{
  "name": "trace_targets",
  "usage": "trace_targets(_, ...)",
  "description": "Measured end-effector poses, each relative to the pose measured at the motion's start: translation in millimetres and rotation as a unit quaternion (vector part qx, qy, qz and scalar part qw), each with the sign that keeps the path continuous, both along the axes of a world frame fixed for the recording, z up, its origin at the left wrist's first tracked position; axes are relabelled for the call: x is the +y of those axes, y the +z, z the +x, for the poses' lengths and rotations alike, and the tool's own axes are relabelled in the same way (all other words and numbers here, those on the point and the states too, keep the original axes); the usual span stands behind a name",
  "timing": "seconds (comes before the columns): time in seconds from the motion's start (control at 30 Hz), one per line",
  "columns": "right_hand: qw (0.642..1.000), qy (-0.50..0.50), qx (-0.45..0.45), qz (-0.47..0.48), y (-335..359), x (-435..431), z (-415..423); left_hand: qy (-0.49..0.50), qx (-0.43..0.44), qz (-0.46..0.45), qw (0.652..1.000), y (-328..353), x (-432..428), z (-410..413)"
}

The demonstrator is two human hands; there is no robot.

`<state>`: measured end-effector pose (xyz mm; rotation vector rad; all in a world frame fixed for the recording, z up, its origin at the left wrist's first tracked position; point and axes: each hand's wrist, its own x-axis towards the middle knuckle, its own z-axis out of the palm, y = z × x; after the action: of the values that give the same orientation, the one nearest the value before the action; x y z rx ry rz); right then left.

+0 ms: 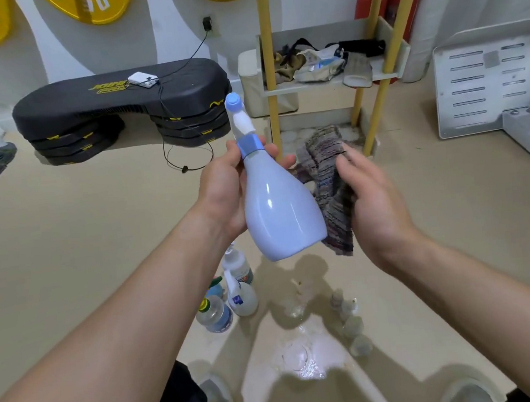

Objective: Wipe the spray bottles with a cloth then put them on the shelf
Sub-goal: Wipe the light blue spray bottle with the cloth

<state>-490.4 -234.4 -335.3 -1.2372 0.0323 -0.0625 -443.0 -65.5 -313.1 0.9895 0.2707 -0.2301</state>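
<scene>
Left hand point(223, 189) grips the tilted blue spray bottle point(277, 209) round its neck. Right hand point(374, 196) clutches cloth point(329, 174) just beside the bottle. Other bottles point(241, 295) on floor below left hand; shelf point(310, 85) beyond both.

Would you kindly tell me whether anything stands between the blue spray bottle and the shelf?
Only the cloth in the right hand, beside the blue spray bottle held by the left hand. Nothing else blocks the shelf, though rags crowd its middle tier.
</scene>
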Motion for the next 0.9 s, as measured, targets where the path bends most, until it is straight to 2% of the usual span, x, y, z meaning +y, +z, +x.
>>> trace_targets(0.07,0.992,0.046,-0.076,-0.085,1,12,-7,0.006,0.004,0.005,1.0,1,-7,-1)
trace_targets(0.13,0.965,0.079,-0.13,-0.213,-9,22,-13,-0.003,0.01,0.003,1.0,1,-14,-3)
trace_targets(0.2,0.928,0.064,-0.155,-0.334,-18,25,-17,-0.014,0.012,-0.004,1.0,0,-19,-5)
trace_targets(0.27,0.899,0.044,-0.169,-0.402,-21,25,-19,-0.015,0.012,0.002,1.0,-2,-22,-7)
trace_targets(0.43,0.887,0.033,-0.153,-0.434,-17,28,-14,-0.021,0.001,0.03,0.999,-5,-32,-16)
trace_targets(0.57,0.873,0.038,-0.134,-0.467,-13,29,-15,-0.016,-0.005,0.016,1.0,-13,-35,-19)
trace_targets(0.8,0.838,0.06,-0.227,-0.492,-16,21,-23,-0.007,0.008,0.008,1.0,8,-19,-15)
trace_targets(0.9,0.862,0.065,-0.208,-0.457,-23,19,-23,-0.014,-0.007,0.023,1.0,10,-13,-14)
